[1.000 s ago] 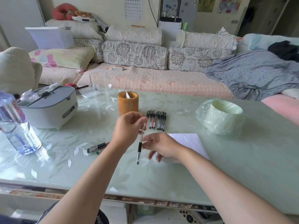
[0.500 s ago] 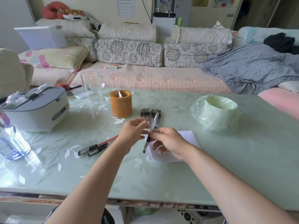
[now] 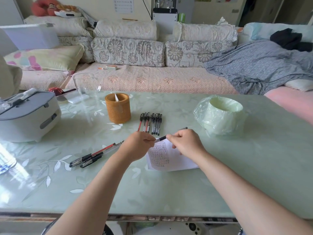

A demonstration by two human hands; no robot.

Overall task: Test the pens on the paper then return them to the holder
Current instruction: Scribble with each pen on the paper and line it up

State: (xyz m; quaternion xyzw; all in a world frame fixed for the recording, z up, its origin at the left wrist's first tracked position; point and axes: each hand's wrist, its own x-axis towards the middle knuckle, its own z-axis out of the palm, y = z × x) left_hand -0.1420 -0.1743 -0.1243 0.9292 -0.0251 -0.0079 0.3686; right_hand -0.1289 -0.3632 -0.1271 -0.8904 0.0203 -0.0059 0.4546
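A black pen (image 3: pixel 162 138) is held in the right grip (image 3: pixel 185 144) above the scribbled paper (image 3: pixel 171 161), its lower end pinched by the left grip (image 3: pixel 138 146). A row of pens (image 3: pixel 151 123) is laid on the counter (image 3: pixel 186 192) beside the woven holder (image 3: pixel 117 109).

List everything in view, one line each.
table: one, pale green, foreground
pen holder: one, orange-brown, table's far middle
row of pens: about nine, black and red, right of holder
paper: one, white, scribbled, table's near middle
loose pens: about three, black and red, left of paper
held pen: one, black, above paper
rice cooker: one, white-grey, table's left
wrapped roll: one, pale green, table's right
sofa: one, beige floral, behind table
blanket: one, grey-blue, on sofa
left hand: pinches held pen's near end
right hand: holds its barrel
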